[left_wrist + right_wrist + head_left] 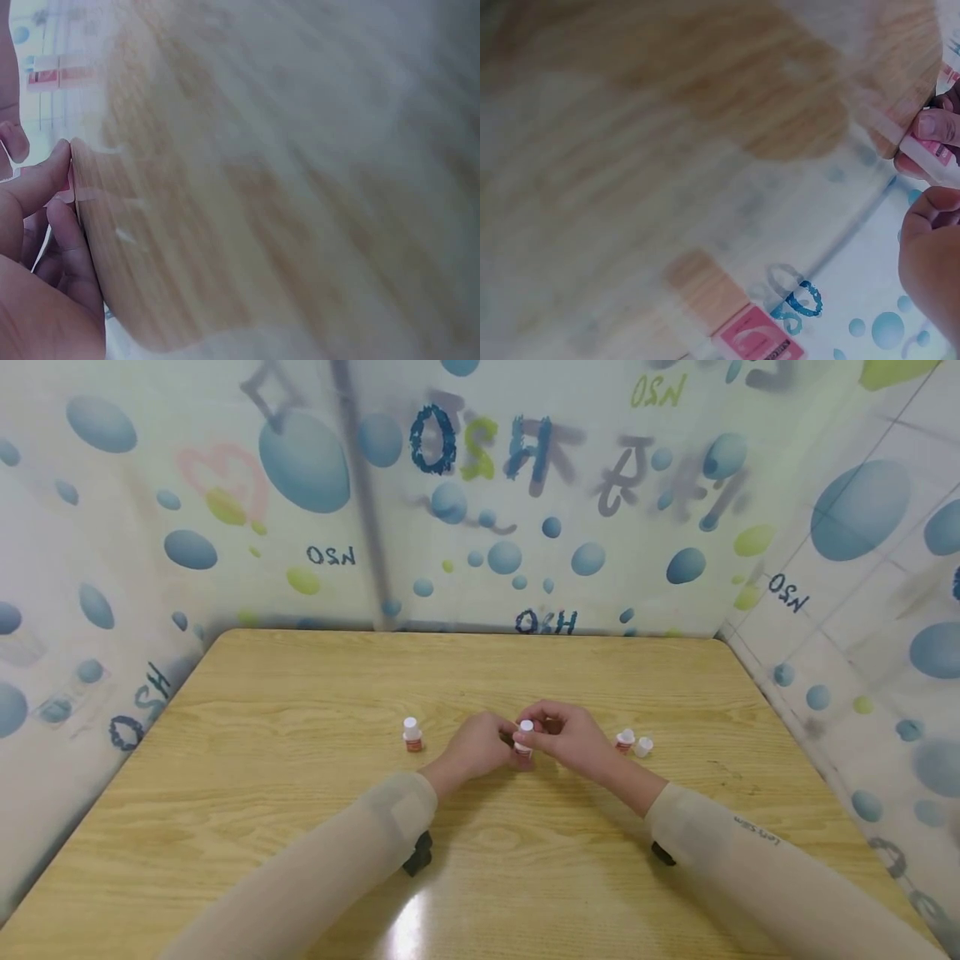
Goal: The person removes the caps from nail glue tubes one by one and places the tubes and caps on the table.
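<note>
Near the middle of the table, a small white bottle with a pinkish-red label and white cap (527,726) stands between both hands. My left hand (478,745) holds its lower part from the left; in the right wrist view the left thumb (939,126) lies against the pink label. My right hand (573,739) reaches in from the right, its thumb across the bottle just under the cap and its fingers curved behind, pinching the top. The right wrist view shows the curled right fingers (930,214) beside the bottle's white end, which is partly hidden.
A similar capped bottle (412,736) stands to the left of the hands. Right of them is another small bottle (624,742), with a loose white cap (643,747) beside it. Bubble-patterned walls (450,552) border the wooden table (480,668) at the back and sides.
</note>
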Demonstrator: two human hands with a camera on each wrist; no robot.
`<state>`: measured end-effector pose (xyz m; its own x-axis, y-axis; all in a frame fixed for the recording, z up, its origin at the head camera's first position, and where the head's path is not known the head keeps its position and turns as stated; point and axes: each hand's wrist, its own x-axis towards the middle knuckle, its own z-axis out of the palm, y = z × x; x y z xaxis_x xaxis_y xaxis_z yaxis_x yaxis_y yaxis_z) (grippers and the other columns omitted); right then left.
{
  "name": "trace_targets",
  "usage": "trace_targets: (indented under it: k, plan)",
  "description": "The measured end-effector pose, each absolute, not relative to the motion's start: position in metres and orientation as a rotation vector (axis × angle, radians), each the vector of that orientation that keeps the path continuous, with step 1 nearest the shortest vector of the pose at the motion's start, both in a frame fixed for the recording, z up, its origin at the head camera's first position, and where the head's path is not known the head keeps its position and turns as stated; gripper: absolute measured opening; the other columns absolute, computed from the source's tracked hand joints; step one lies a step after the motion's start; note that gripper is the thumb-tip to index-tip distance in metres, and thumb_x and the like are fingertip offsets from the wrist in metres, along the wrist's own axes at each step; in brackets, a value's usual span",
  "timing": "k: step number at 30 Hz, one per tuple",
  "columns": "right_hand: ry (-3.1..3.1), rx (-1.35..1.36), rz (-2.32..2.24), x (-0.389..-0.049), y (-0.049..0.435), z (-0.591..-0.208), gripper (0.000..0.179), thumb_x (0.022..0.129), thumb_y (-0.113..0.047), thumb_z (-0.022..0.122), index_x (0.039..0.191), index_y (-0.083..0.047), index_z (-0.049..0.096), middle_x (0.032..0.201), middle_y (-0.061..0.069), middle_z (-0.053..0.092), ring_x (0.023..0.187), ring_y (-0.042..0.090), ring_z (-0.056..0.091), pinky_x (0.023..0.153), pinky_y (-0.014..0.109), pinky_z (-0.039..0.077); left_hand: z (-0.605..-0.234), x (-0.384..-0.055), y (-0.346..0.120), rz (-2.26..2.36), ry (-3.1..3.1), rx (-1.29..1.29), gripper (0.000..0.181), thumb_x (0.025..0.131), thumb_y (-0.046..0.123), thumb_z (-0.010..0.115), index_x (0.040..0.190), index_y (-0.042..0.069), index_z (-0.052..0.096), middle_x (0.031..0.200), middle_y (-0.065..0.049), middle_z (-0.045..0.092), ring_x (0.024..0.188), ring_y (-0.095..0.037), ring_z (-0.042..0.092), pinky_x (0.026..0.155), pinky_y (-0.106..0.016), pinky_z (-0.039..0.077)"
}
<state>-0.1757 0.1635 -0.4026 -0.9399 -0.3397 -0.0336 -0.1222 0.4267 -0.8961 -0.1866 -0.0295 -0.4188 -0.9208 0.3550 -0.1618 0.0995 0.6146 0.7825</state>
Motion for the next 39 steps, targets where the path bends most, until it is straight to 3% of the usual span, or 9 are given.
trace_targets:
  k: [10,19,31,39]
  plan:
    - [2.497,-0.345,-1.51,-0.177,0.17,-0.397,0.03,0.098,-0.026,0.079,0.121,-0.007,0.073,0.106,0.005,0.066,0.095,0.02,0.064,0.077,0.028,0.055,-0.417,-0.186,-0.028,1.185,2.556,0.368,0.023,0.081,0.029,0.094,0.099,0.018,0.085,0.09,0.008,0.08,0.085,-0.011,0.06,0.082,-0.029,0.05]
    - [2.509,-0.39,-1.507,-0.176,0.179,-0.386,0.031,0.1,-0.025,0.077,0.122,-0.004,0.072,0.089,0.003,0.06,0.07,0.016,0.053,0.061,0.028,0.048,-0.418,-0.186,-0.029,1.187,2.562,0.383,0.02,0.079,0.028,0.095,0.091,0.018,0.083,0.09,0.008,0.079,0.085,-0.011,0.06,0.082,-0.03,0.05]
    - [2.532,-0.379,-1.441,-0.176,0.191,-0.386,0.028,0.099,-0.034,0.078,0.117,-0.012,0.073,0.092,0.004,0.066,0.074,0.02,0.059,0.069,0.04,0.055,-0.423,-0.188,-0.03,1.18,2.571,0.381,0.022,0.079,0.03,0.096,0.093,0.019,0.083,0.087,0.009,0.078,0.082,-0.01,0.059,0.078,-0.028,0.049]
    - [2.531,-0.35,-1.441,-0.175,0.196,-0.386,0.03,0.1,-0.035,0.076,0.118,-0.012,0.073,0.091,0.006,0.066,0.073,0.022,0.061,0.067,0.041,0.055,-0.42,-0.187,-0.03,1.178,2.556,0.361,0.021,0.08,0.029,0.095,0.093,0.019,0.083,0.089,0.008,0.078,0.084,-0.011,0.06,0.081,-0.029,0.049]
